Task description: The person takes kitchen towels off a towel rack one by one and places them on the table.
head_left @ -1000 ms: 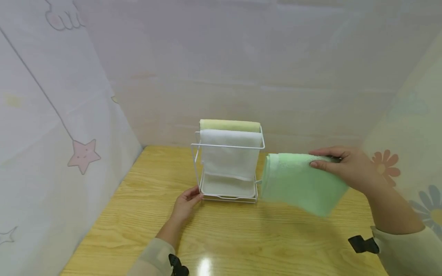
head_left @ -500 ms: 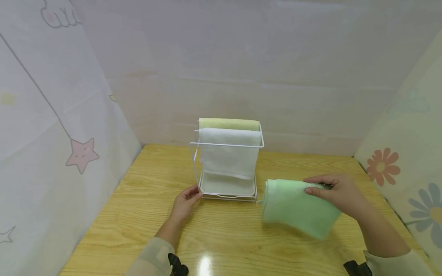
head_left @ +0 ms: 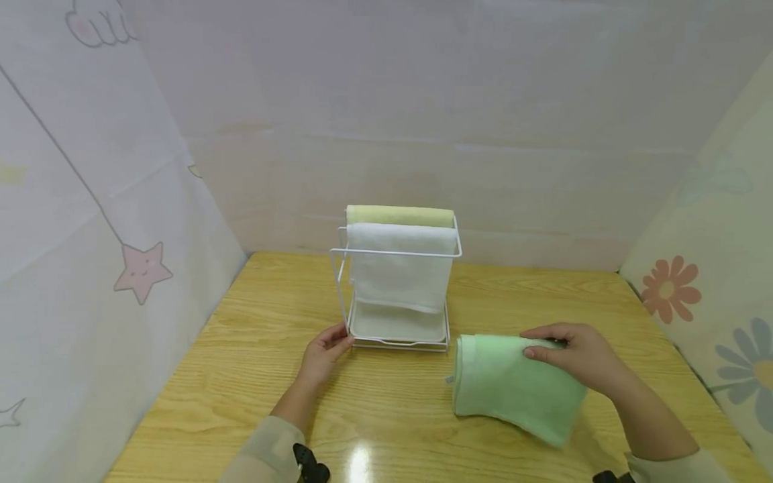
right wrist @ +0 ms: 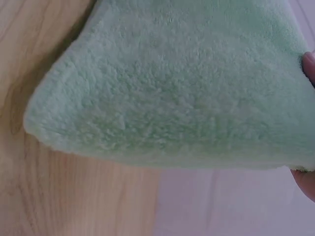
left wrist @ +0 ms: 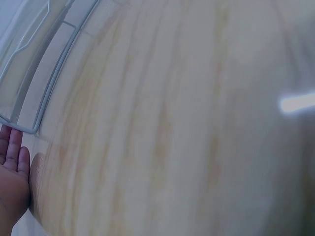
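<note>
My right hand (head_left: 580,352) pinches the folded top edge of a light green towel (head_left: 513,386), thumb in front and fingers behind. The towel hangs down close over the table, a small tag at its left edge. Its fluffy surface fills most of the right wrist view. At the front left corner of a white wire towel rack (head_left: 401,255), my left hand (head_left: 321,354) holds the frame between thumb and fingers. Over the rack's bars hang a white towel (head_left: 401,278) and, behind it, a pale yellow towel (head_left: 400,216).
A white tray (head_left: 398,325) sits in the rack's base. The wooden table (head_left: 253,376) meets a cloth backdrop (head_left: 392,121) behind and on both sides. Bright glare lies near the table's front edge.
My right hand has lowered the green towel toward the table and brought it nearer the front, slightly left. The left hand stays at the rack's corner.
</note>
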A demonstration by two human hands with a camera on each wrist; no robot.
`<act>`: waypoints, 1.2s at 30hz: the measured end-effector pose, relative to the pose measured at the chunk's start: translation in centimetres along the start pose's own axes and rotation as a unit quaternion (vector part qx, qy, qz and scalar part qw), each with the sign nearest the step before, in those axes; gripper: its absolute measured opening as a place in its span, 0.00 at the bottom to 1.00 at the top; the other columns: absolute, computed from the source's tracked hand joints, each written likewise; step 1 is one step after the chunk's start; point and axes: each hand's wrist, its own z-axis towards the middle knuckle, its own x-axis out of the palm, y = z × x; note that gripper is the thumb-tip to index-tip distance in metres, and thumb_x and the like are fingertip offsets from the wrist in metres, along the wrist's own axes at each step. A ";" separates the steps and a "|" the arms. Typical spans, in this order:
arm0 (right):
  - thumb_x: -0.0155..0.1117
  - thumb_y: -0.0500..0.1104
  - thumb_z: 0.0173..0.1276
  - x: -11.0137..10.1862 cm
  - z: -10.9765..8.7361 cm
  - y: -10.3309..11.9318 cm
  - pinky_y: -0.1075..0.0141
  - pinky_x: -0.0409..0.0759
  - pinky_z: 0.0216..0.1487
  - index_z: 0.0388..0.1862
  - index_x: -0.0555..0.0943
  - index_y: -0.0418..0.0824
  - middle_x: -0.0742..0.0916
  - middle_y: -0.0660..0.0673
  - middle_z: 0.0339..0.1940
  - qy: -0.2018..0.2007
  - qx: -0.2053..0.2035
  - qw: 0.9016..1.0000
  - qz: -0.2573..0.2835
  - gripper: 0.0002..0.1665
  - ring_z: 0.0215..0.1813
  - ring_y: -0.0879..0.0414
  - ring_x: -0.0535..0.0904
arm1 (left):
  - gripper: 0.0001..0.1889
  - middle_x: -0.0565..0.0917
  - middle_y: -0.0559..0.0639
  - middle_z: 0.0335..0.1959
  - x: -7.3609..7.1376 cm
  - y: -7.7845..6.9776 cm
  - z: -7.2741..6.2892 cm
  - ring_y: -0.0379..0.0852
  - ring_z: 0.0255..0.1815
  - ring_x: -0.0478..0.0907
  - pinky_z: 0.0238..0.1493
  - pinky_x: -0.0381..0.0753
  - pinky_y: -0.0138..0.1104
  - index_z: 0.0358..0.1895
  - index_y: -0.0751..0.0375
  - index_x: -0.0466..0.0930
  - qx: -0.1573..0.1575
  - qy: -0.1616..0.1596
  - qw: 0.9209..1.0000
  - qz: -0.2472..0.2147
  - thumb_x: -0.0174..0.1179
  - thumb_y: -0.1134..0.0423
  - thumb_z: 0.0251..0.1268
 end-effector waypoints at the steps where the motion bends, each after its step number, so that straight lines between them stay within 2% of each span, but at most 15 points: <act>1: 0.70 0.55 0.62 0.1 0.3 -0.2 0.66 0.81 0.45 0.51 0.86 0.48 0.87 0.41 0.53 0.002 0.001 1.000 -0.003 0.21 0.57 0.43 0.81 | 0.23 0.82 0.61 0.55 0.0 0.0 0.0 0.31 0.42 0.79 0.46 0.80 0.22 0.62 0.72 0.73 0.001 0.000 1.000 0.003 0.63 0.72 0.63; 9: 0.69 0.57 0.64 0.4 3.0 -3.4 0.67 0.80 0.37 0.53 0.85 0.42 0.86 0.37 0.55 -0.018 0.029 0.999 0.002 0.25 0.51 0.45 0.82 | 0.23 0.80 0.63 0.58 -0.1 -0.1 0.0 0.30 0.43 0.79 0.48 0.80 0.21 0.63 0.71 0.73 0.001 0.007 1.000 0.007 0.63 0.71 0.64; 16: 0.64 0.62 0.66 0.7 4.9 -7.4 0.49 0.81 0.50 0.58 0.82 0.39 0.82 0.32 0.60 -0.013 0.063 0.998 -0.026 0.33 0.59 0.35 0.78 | 0.24 0.81 0.62 0.57 -0.1 0.0 0.0 0.32 0.44 0.79 0.47 0.80 0.22 0.62 0.71 0.73 0.000 0.005 1.000 0.010 0.64 0.70 0.64; 23: 0.62 0.64 0.67 1.6 5.2 -11.6 0.40 0.75 0.58 0.60 0.80 0.36 0.79 0.28 0.63 0.006 0.112 0.994 -0.012 0.37 0.63 0.30 0.72 | 0.24 0.80 0.64 0.58 -0.1 0.1 0.0 0.31 0.44 0.79 0.48 0.80 0.21 0.63 0.70 0.73 -0.001 0.006 1.000 0.018 0.64 0.69 0.64; 28: 0.61 0.64 0.68 2.4 5.3 -14.5 0.38 0.71 0.61 0.61 0.78 0.34 0.77 0.27 0.64 0.010 0.134 0.991 -0.003 0.38 0.65 0.29 0.70 | 0.24 0.79 0.64 0.59 -0.1 0.1 0.0 0.32 0.44 0.79 0.48 0.80 0.22 0.63 0.70 0.73 -0.004 0.008 1.000 0.012 0.63 0.70 0.64; 32: 0.60 0.65 0.68 3.1 5.1 -16.0 0.37 0.70 0.62 0.65 0.75 0.36 0.74 0.26 0.67 0.013 0.148 0.989 0.014 0.40 0.67 0.28 0.67 | 0.24 0.80 0.63 0.58 -0.2 0.1 0.0 0.32 0.44 0.79 0.48 0.80 0.22 0.63 0.70 0.73 -0.004 0.009 1.000 0.012 0.63 0.70 0.64; 36: 0.59 0.65 0.68 3.5 4.8 -16.7 0.35 0.67 0.64 0.67 0.73 0.36 0.69 0.24 0.70 0.012 0.161 0.986 0.037 0.41 0.69 0.27 0.63 | 0.24 0.80 0.63 0.58 -0.2 0.1 -0.1 0.32 0.45 0.79 0.48 0.80 0.22 0.63 0.70 0.73 -0.004 0.011 1.000 0.016 0.63 0.70 0.64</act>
